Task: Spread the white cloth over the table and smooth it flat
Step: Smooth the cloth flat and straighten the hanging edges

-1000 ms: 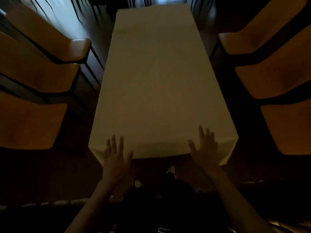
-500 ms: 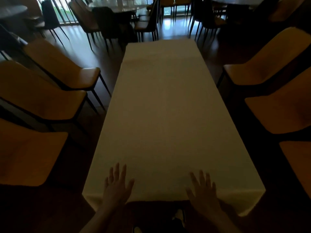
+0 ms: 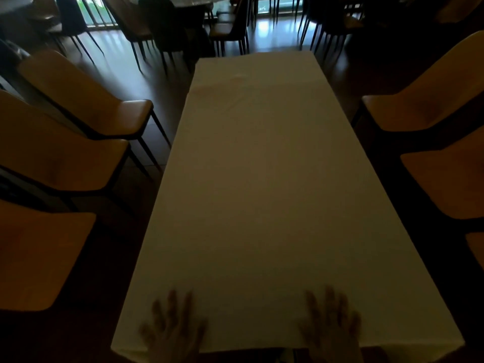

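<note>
We see a white rectangular cloth (image 3: 262, 192) lying spread over the long narrow tabletop, covering it from the near end to the far end, and we take that cloth as our landmark. It looks flat along most of its length, with a faint crosswise crease toward its far end, and its near corners droop a little over the edge. Our left hand (image 3: 172, 326) lies on the near left part of the cloth, fingers spread and palm down, blurred; its grip is fully open and it has hold of nothing. Our right hand (image 3: 331, 323) lies on the near right part of the cloth in the same way, fingers fanned, flat, clasping nothing, also blurred. The two hands are well apart, each close to the cloth's near edge. To the left of the cloth stands a row of orange moulded chairs with thin dark legs (image 3: 78, 113), and to its right another row of orange chairs (image 3: 424, 100). Beyond the cloth's far end we see dark chairs (image 3: 162, 30) around another table on a glossy dark floor (image 3: 115, 64).
</note>
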A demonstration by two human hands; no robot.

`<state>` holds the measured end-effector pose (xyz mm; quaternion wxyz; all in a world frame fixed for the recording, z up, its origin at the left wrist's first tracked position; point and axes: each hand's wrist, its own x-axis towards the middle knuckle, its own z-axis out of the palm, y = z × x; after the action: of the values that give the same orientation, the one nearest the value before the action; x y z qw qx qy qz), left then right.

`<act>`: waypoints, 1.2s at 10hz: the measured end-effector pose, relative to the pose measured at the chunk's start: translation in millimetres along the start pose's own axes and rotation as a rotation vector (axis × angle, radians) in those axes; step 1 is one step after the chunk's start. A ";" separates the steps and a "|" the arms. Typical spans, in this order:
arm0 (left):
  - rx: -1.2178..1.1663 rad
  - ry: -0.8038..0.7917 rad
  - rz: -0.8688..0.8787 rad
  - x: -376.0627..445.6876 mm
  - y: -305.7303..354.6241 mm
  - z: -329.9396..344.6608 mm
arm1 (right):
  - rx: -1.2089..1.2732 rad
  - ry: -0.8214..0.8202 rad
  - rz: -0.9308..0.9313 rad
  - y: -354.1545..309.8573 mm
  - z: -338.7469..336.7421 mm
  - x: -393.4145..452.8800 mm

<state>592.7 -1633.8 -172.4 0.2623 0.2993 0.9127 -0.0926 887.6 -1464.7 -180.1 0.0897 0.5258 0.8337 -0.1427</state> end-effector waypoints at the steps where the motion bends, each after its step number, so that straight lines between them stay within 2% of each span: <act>1: -0.060 0.016 0.019 -17.0 4.6 -10.4 | -0.050 -0.007 0.005 6.8 9.9 -2.9; 2: -0.132 0.160 0.169 -37.9 1.3 -6.8 | -0.064 -0.039 0.019 13.9 19.0 -4.6; 3: -0.083 0.171 0.187 -42.9 0.9 -6.9 | -0.027 0.007 0.060 9.1 7.6 0.4; 4: -0.130 -0.020 -0.002 -24.8 0.6 -32.0 | 0.057 0.063 0.038 4.1 -19.7 14.9; 5: -0.107 0.034 -0.085 -6.3 -9.1 -32.8 | 0.122 -0.024 0.025 8.4 -30.3 18.6; 6: -0.114 -0.099 -0.065 -17.8 -6.0 -29.8 | 0.027 -0.173 0.014 18.6 -28.3 19.8; 7: -0.107 0.145 0.040 -29.7 -19.1 6.2 | -0.160 -0.340 0.096 44.7 -9.8 0.0; 8: -0.019 -0.101 0.051 -54.3 -44.0 20.9 | -0.078 -0.247 0.009 62.3 -10.0 -41.8; 9: -0.082 -0.080 0.088 -73.8 -35.5 24.5 | -0.026 -0.307 -0.021 81.2 -13.7 -62.0; 10: -0.004 0.068 0.333 -115.5 -11.5 24.8 | 0.037 -0.222 -0.002 94.2 -18.0 -85.5; 11: 0.047 0.025 0.410 -147.8 13.4 22.7 | 0.195 -0.113 0.042 102.9 -35.6 -109.4; 12: -0.138 0.123 0.457 -168.0 38.8 24.7 | 0.288 -0.008 0.089 118.5 -39.9 -124.9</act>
<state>741.0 -1694.2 -104.0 0.2402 0.4843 0.8398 0.0501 1048.4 -1509.6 -122.1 0.0231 0.5689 0.7803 -0.2588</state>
